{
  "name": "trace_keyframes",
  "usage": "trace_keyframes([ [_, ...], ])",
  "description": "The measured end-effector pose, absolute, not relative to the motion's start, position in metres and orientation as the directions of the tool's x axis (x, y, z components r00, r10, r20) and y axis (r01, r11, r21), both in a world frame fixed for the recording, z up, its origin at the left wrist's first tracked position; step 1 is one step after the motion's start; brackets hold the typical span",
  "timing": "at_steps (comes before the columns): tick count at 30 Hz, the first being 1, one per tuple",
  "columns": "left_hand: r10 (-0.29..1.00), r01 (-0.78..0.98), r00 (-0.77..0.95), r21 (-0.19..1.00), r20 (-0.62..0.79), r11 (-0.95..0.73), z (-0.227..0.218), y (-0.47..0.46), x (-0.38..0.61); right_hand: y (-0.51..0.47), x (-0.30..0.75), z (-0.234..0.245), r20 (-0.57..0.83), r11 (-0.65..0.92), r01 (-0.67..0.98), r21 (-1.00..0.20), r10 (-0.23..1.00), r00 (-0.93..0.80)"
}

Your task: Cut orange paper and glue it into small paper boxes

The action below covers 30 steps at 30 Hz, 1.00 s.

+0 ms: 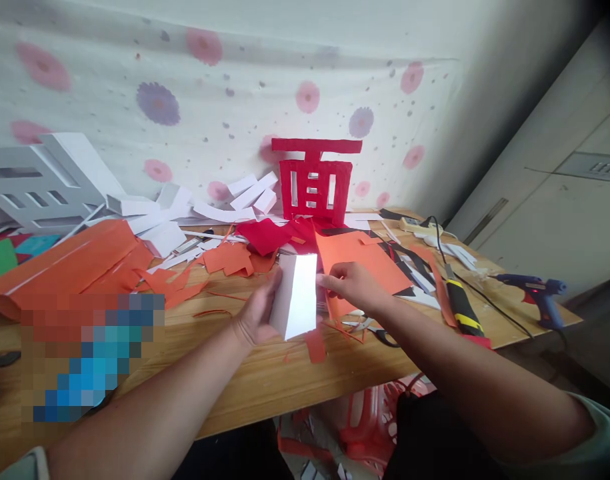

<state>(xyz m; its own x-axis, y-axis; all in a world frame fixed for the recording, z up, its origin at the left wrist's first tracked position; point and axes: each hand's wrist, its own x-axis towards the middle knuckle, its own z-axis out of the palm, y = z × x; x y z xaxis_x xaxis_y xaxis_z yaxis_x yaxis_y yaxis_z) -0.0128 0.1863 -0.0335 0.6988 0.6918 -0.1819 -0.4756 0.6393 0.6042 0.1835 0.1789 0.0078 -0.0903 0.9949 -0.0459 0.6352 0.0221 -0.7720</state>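
Head view shows the left hand [259,313] gripping a white tapered block [301,297], seemingly card, above the brown wooden bench [265,383]. The right hand [357,285] curls at its right edge; whether it pinches anything, I cannot tell. Handling the block appears to be the step; the next move calls for steady left support.

Left hand [259,312], right hand [353,283], forearms [177,383] bare. Sleeves [592,430] muted grey-green, ending near elbows; left edge paler. Legwear [437,440] black, detail indistinct.
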Motion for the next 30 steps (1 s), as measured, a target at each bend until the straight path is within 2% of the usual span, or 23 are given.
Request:
trace_keyframes([
  [9,0.740,-0.489,0.617,0.607,-0.267,0.627,-0.0363,0.1870,-0.0143,0.1784,0.1909,0.0041,-0.072,0.047,0.620,-0.783,0.984,-0.166],
  [17,0.723,-0.465,0.654,0.634,-0.224,0.617,-0.0337,0.1863,-0.0128,0.1765,0.1875,0.0003,-0.027,0.046,0.672,-0.739,0.995,-0.097],
  [30,0.769,-0.496,0.586,0.636,-0.257,0.591,-0.0420,0.1921,-0.0136,0.1728,0.1892,-0.0029,0.011,0.088,0.659,-0.747,0.993,-0.119],
])
